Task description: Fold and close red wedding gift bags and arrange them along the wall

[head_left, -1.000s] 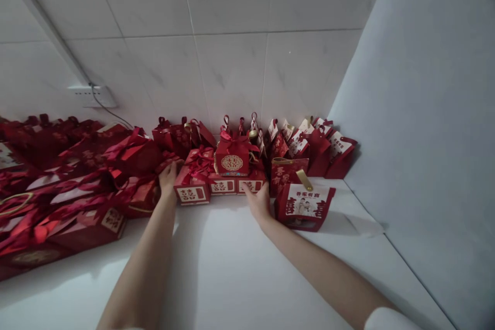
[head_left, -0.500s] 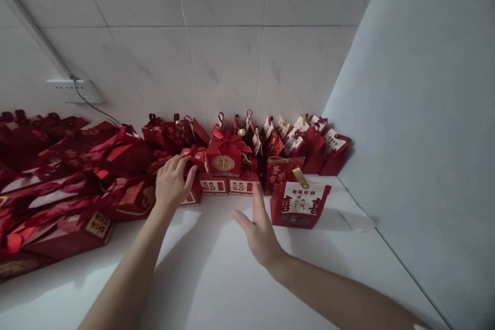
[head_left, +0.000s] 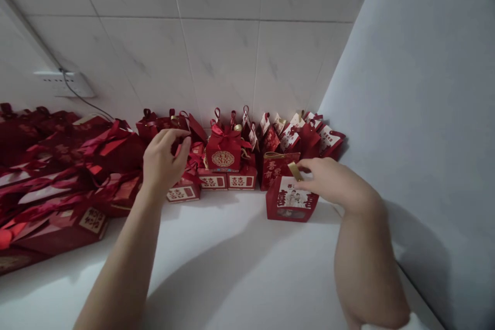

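A red paper gift box with a white printed front panel and a gold ribbon loop stands upright on the white surface. My right hand reaches over its upper right corner, thumb in front and fingers at the top edge by the loop, closed on it. My left hand hovers over the smaller red boxes to the left, fingers curled and thumb apart, holding nothing visible. Beneath it sits a red box with a cream label. A bow-topped red box rests on two labelled boxes.
Many red ribboned boxes crowd the left side. A row of tagged red bags lines the back up to the right-hand wall. A power strip with a cable is on the tiled wall.
My right hand has moved right, from beside the labelled boxes to the top of the gold-looped gift box. My left hand has lifted off the small boxes. The view has shifted slightly.
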### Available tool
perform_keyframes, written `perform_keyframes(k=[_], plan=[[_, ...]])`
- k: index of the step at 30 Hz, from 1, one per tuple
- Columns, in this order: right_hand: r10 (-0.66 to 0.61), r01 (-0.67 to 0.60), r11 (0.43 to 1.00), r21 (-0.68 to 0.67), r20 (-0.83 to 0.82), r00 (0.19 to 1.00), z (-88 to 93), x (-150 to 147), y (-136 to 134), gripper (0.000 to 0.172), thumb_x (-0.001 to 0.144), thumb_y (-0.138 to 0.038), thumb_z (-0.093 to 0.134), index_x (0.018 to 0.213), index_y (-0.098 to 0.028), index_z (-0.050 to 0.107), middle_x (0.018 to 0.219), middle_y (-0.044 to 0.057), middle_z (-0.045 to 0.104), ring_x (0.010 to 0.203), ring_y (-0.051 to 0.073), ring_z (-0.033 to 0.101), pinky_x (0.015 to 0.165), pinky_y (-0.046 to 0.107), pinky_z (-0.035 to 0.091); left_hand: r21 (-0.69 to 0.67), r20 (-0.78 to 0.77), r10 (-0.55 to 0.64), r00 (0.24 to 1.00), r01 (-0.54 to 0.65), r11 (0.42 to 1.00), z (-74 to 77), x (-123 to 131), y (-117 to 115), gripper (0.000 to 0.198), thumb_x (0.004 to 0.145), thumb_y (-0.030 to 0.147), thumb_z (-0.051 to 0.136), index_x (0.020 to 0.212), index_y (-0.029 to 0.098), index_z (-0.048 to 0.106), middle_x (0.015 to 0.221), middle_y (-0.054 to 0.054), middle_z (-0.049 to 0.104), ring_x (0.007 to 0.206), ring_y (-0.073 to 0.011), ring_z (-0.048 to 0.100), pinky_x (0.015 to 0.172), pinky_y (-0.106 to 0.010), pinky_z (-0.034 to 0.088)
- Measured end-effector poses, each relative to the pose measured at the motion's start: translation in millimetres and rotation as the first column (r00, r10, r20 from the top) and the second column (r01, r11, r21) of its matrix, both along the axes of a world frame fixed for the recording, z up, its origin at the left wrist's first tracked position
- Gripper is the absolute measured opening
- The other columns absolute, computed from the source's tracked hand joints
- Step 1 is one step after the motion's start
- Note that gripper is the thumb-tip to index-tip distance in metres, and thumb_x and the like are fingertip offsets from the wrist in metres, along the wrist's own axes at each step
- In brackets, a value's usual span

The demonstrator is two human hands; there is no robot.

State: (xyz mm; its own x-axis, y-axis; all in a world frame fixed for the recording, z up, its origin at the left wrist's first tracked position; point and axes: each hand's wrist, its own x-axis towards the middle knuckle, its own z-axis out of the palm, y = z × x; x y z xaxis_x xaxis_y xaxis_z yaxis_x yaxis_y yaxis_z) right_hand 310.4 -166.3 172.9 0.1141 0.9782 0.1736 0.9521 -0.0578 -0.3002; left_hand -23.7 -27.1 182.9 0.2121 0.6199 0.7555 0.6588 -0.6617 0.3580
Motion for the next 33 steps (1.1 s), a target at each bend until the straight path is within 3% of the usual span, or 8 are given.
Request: perform_keyframes(k=[3,6,11,14,18,21,27,33], plan=[[0.087,-0.087,0.995,-0.053,0.001,0.996,-0.1,0,8,0.016,0.076,-0.028,0.069,0.061,-0.023,0.066,0.059,0.002,0.065,0.049,0.017,0.059,0.045,0.027,0.030,-0.118,0.101,-0.174,0.979,0.186,0.975,23.6,12,-22,0.026,0.095,0.039,0.054,0.100,0.020,0.071,0.096,-0.004,0.072,0.089,-0.0187,0.066,0.085,-0.030,0.049],[0.198,-0.207,0.975,-0.079,-0.101,0.975,11.4,-7,8,0.018,0.084,-0.036,0.064,0.074,-0.024,0.072,0.064,0.001,0.068,0.056,0.017,0.061,0.048,0.026,0.033,-0.254,0.155,-0.351,0.923,0.381,0.889,28.1,29,-45,0.028,0.094,0.040,0.056,0.094,0.018,0.073,0.093,-0.005,0.073,0.087,-0.0187,0.067,0.080,-0.029,0.050],[0.276,-0.295,0.955,-0.001,-0.351,0.895,19.8,-34,15,0.023,0.086,-0.043,0.064,0.085,-0.023,0.076,0.080,0.001,0.074,0.072,0.019,0.066,0.061,0.027,0.043,-0.588,0.321,-0.520,0.792,0.597,0.546,7.0,58,-57,0.038,0.086,0.043,0.067,0.116,0.019,0.068,0.118,-0.010,0.070,0.106,-0.0238,0.067,0.089,-0.033,0.054],[0.300,-0.314,0.948,0.046,-0.454,0.839,11.2,-51,26,0.024,0.086,-0.042,0.063,0.083,-0.021,0.075,0.086,0.002,0.075,0.082,0.021,0.068,0.071,0.029,0.047,-0.677,0.372,-0.479,0.795,0.585,0.447,-7.1,65,-47,0.038,0.078,0.041,0.075,0.107,0.017,0.071,0.108,-0.012,0.073,0.096,-0.0254,0.070,0.082,-0.035,0.057],[0.352,-0.345,0.930,0.125,-0.568,0.744,-2.4,-65,37,0.022,0.086,-0.038,0.065,0.096,-0.022,0.075,0.098,0.003,0.075,0.091,0.021,0.068,0.079,0.030,0.049,-0.727,0.272,-0.481,0.833,0.506,0.465,-10.2,59,-35,0.028,0.077,0.038,0.076,0.094,0.017,0.074,0.086,-0.008,0.075,0.079,-0.0220,0.071,0.065,-0.029,0.055],[0.423,-0.419,0.894,0.159,-0.607,0.673,-6.0,-70,38,0.014,0.085,-0.033,0.066,0.092,-0.021,0.070,0.091,0.001,0.074,0.082,0.017,0.066,0.074,0.028,0.049,-0.727,0.089,-0.513,0.854,0.408,0.552,-3.7,53,-35,0.014,0.078,0.032,0.073,0.084,0.019,0.077,0.079,-0.004,0.075,0.071,-0.0172,0.068,0.059,-0.023,0.050],[0.365,-0.327,0.929,0.172,-0.562,0.743,-4.7,-63,35,0.012,0.088,-0.030,0.061,0.081,-0.021,0.063,0.078,0.000,0.069,0.071,0.014,0.063,0.065,0.026,0.047,-0.691,-0.104,-0.473,0.875,0.279,0.667,2.7,49,-34,0.008,0.075,0.025,0.072,0.078,0.021,0.079,0.071,-0.001,0.074,0.055,-0.0118,0.059,0.048,-0.021,0.041],[0.435,-0.424,0.891,0.161,-0.570,0.697,-8.3,-75,36,0.021,0.085,-0.036,0.068,0.103,-0.024,0.066,0.093,0.000,0.072,0.084,0.016,0.066,0.073,0.027,0.047,-0.684,-0.101,-0.480,0.872,0.290,0.670,1.6,48,-32,0.010,0.076,0.027,0.072,0.078,0.021,0.079,0.073,-0.002,0.074,0.062,-0.0144,0.063,0.052,-0.022,0.043]])
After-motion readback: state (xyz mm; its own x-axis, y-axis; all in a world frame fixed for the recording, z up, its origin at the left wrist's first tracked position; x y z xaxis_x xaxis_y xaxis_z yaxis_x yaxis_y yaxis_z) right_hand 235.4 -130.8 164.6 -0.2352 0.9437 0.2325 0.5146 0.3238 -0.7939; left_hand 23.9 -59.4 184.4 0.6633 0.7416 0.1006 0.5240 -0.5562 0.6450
